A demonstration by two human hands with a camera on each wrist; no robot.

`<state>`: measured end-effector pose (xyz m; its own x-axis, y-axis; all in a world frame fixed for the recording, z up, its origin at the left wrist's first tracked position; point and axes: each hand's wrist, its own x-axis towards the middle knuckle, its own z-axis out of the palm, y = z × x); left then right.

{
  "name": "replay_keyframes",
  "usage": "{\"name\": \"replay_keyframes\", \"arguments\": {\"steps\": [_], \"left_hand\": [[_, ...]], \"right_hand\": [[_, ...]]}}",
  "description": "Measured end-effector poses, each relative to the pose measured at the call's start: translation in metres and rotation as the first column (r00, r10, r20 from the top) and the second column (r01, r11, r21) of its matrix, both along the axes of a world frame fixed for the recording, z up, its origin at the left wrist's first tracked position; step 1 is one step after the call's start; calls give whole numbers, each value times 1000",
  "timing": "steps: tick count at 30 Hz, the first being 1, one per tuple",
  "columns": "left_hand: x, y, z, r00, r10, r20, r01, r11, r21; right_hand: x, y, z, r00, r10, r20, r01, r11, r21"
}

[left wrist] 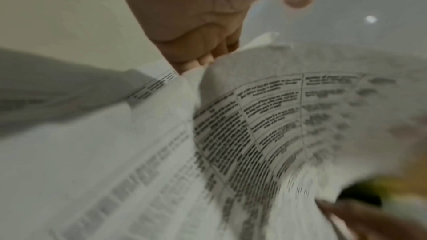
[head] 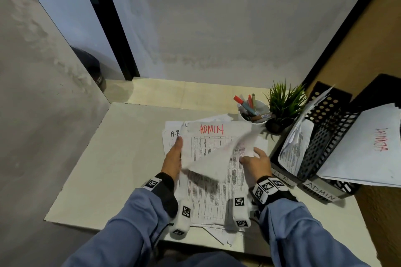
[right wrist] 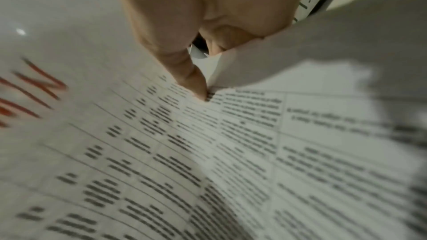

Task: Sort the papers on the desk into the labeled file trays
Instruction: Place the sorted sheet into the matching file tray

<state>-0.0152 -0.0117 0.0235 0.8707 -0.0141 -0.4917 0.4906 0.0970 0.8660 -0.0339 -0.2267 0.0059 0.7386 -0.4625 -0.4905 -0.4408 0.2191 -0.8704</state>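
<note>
A pile of printed papers lies mid-desk. Its top flat sheet is marked ADMIN in red, and a sheet marked H.R pokes out at the left. Above it a loose sheet is raised and blurred between both hands. My left hand holds its left edge, fingers tucked under the paper, thumb free. My right hand pinches the sheet's right edge, thumb tip down on the ADMIN sheet. At the right stand the H.R tray and the ADMIN tray, both holding papers.
A white cup of pens and a small potted plant stand just behind the pile, near the trays. Walls close the desk at the back and left. A dark round object sits at the far left.
</note>
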Motion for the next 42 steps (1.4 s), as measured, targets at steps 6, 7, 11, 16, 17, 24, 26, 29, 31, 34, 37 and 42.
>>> {"name": "replay_keyframes", "arguments": {"steps": [6, 7, 11, 16, 17, 24, 26, 29, 31, 34, 37, 42], "left_hand": [[-14, -10, 10, 941, -332, 71, 319, 935, 153], [-11, -11, 10, 932, -346, 108, 318, 923, 215], [3, -21, 34, 910, -194, 366, 68, 942, 329], [15, -24, 50, 834, -104, 541, -29, 972, 231], [14, -23, 46, 839, -104, 535, -24, 973, 227], [2, -27, 18, 952, -194, 238, 122, 951, 285], [10, -29, 33, 927, -256, 274, 169, 938, 304], [24, -40, 69, 862, -355, 361, 225, 907, 355], [27, -58, 96, 792, -427, 437, 251, 880, 404], [23, -96, 136, 669, -507, 544, 284, 850, 443], [14, -139, 162, 539, -546, 641, 260, 832, 491], [-4, -203, 172, 388, -595, 704, 235, 802, 549]], "right_hand": [[9, -13, -1, 998, 58, 35, -58, 998, -16], [11, -15, 5, 994, 94, 56, -91, 994, -58], [11, -15, 60, 955, 202, 217, -166, 970, -176], [0, -5, 95, 883, 110, 456, -12, 977, -213], [-3, -1, 96, 882, 92, 463, 4, 979, -202], [-22, 14, 55, 957, 205, 206, -158, 962, -222], [-21, 5, 69, 948, 207, 241, -144, 957, -252], [-20, -19, 106, 929, 175, 327, -65, 945, -320], [-22, -44, 126, 906, 128, 404, 27, 934, -357], [-34, -97, 141, 876, 10, 481, 217, 885, -413], [-57, -151, 134, 854, -261, 450, 494, 678, -544], [-88, -199, 116, 852, -524, 14, 366, 575, -732]]}}
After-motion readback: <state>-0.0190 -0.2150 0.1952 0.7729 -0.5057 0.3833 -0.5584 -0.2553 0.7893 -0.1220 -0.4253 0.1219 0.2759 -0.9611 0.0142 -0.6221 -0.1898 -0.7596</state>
